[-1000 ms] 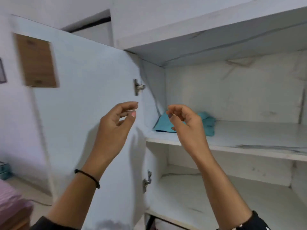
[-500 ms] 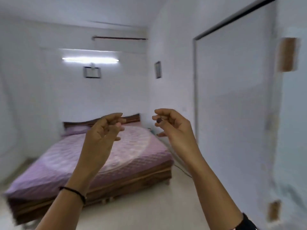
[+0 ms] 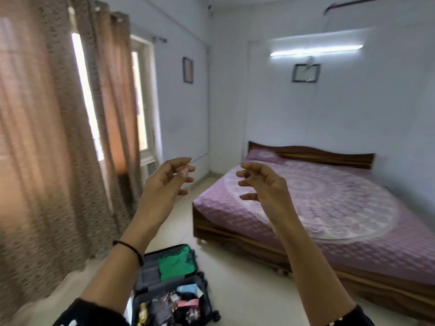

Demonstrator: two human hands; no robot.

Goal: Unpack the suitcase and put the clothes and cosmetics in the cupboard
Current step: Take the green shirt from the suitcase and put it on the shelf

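Note:
The open dark suitcase (image 3: 150, 275) lies on the floor at the bottom centre, below my arms. A folded green garment (image 3: 177, 262) sits in its far half. Several small cosmetics and packets (image 3: 181, 304) fill the near half. My left hand (image 3: 164, 184) and my right hand (image 3: 263, 184) are both raised at chest height, well above the suitcase, with loosely curled fingers and nothing held. A thin dark line shows beside my left fingertips; I cannot tell what it is. The cupboard is out of view.
A wooden bed (image 3: 235, 234) with a purple patterned cover (image 3: 329, 208) fills the right side. Brown curtains (image 3: 47, 137) hang over the window on the left. Pale floor runs between the curtains, the suitcase and the bed.
My view has swung left, from the cupboard shelves across the bed to the window side. The suitcase has come into sight. Both hands stay raised and hold nothing.

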